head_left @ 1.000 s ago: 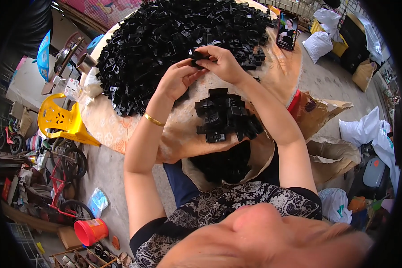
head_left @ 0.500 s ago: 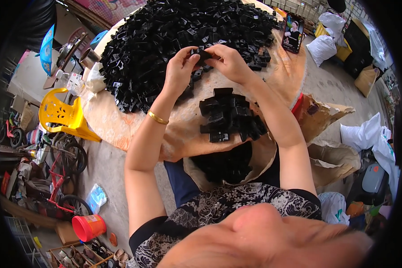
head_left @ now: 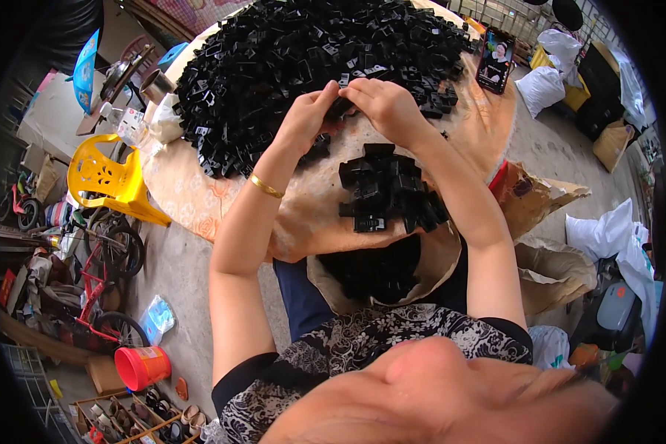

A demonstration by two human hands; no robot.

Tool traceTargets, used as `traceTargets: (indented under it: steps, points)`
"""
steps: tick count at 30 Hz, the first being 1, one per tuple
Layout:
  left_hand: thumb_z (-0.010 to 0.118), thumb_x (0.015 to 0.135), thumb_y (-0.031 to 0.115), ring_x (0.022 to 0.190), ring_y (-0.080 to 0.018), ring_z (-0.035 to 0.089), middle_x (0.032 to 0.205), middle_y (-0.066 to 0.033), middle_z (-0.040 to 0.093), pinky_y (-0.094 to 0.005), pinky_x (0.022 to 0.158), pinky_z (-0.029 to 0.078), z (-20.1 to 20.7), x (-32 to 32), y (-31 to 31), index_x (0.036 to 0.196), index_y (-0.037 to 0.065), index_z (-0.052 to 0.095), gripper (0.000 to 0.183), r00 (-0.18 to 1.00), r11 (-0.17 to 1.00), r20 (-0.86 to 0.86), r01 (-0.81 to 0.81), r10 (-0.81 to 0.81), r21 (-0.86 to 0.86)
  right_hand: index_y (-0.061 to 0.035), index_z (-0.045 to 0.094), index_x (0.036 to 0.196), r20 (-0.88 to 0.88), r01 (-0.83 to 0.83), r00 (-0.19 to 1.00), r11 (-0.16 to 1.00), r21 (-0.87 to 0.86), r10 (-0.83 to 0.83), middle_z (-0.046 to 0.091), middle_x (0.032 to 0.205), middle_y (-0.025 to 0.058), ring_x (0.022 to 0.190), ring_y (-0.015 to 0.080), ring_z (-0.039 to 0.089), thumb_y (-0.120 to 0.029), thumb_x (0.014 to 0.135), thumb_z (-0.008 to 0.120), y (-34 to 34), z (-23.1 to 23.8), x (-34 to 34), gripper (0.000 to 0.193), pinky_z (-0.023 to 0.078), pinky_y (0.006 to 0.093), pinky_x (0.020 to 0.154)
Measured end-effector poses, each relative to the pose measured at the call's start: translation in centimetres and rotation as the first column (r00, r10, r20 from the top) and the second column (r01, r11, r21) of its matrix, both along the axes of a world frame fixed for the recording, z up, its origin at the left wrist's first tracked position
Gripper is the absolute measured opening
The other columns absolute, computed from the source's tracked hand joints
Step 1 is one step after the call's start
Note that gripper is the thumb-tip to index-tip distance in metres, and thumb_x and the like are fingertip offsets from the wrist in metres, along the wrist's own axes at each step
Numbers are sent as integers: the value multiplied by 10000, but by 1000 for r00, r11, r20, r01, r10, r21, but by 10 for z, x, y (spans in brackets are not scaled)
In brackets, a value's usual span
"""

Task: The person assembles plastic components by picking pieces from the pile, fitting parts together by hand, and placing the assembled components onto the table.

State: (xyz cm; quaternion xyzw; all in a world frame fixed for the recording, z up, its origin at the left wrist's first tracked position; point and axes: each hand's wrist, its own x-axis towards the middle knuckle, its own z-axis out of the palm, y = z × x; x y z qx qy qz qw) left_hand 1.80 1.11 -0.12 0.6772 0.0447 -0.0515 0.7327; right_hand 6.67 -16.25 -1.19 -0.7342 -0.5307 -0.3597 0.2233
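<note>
My left hand [head_left: 309, 111] and my right hand [head_left: 383, 105] meet over the near edge of a big heap of small black plastic parts [head_left: 274, 63]. Between them they pinch one black plastic part [head_left: 340, 108], mostly covered by my fingers. Both thumbs and forefingers are closed around it. Closer to me, a smaller pile of the same black parts [head_left: 385, 185] lies by the table's near edge. Below that edge, an open paper sack [head_left: 440, 270] in my lap holds many more black parts.
An orange patterned cloth [head_left: 192, 189] covers the round table. A phone [head_left: 493, 61] stands upright at its far right. A yellow plastic chair [head_left: 107, 177] is at the left, with a red bucket [head_left: 142, 368] on the floor nearer me. Another paper sack [head_left: 555, 270] stands at the right.
Both hands have turned a little, the fingertips coming together over the black part so that less of it shows. The whole view has shifted slightly; the piles look the same.
</note>
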Motion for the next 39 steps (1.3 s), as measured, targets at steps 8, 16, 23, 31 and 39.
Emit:
traceTargets:
  steps: [8, 16, 23, 31, 39]
  points:
    - [600, 826, 80, 708, -117, 612, 879, -82, 617, -228, 653, 517, 0, -8, -3, 1084, -72, 529, 308, 959, 979, 265, 47, -100, 197, -26, 621, 972, -419, -123, 883, 966, 228, 212, 616, 874, 67, 730, 161, 615, -60, 727, 650, -5, -3, 12, 250, 494, 263, 611]
    - [622, 790, 65, 824, -150, 582, 976, -74, 623, -272, 786, 473, 8, -29, -24, 1119, 35, 564, 335, 769, 701, 292, 269, -569, 660, -44, 626, 990, -399, -9, 916, 997, 75, 38, 635, 941, 98, 870, 259, 582, -81, 769, 572, -9, -25, 46, 231, 471, 328, 776]
    - [627, 816, 170, 774, -110, 568, 887, -55, 642, -266, 726, 466, 7, -26, -27, 1015, 45, 634, 235, 836, 723, 171, 327, -522, 608, -53, 612, 919, -361, 129, 901, 941, -312, -243, 575, 914, 104, 894, 274, 542, -147, 715, 635, 4, -29, 25, 226, 467, 344, 793]
    - [607, 738, 524, 996, -325, 467, 1004, -157, 537, -406, 799, 434, -4, 49, 21, 895, 11, 635, 537, 797, -166, 596, -577, 104, 800, -48, 550, 865, -528, 29, 829, 958, -284, -182, 598, 889, 107, 910, 277, 566, -221, 655, 711, 5, -18, 13, 316, 462, 372, 757]
    - [662, 693, 228, 906, -297, 542, 892, -134, 581, -397, 776, 435, -11, 51, 17, 910, 26, 592, 305, 750, 94, 656, -650, -86, 754, -33, 551, 842, -649, -109, 758, 994, -30, 63, 622, 815, 121, 780, 286, 599, -238, 638, 735, 6, -15, 14, 342, 469, 364, 677]
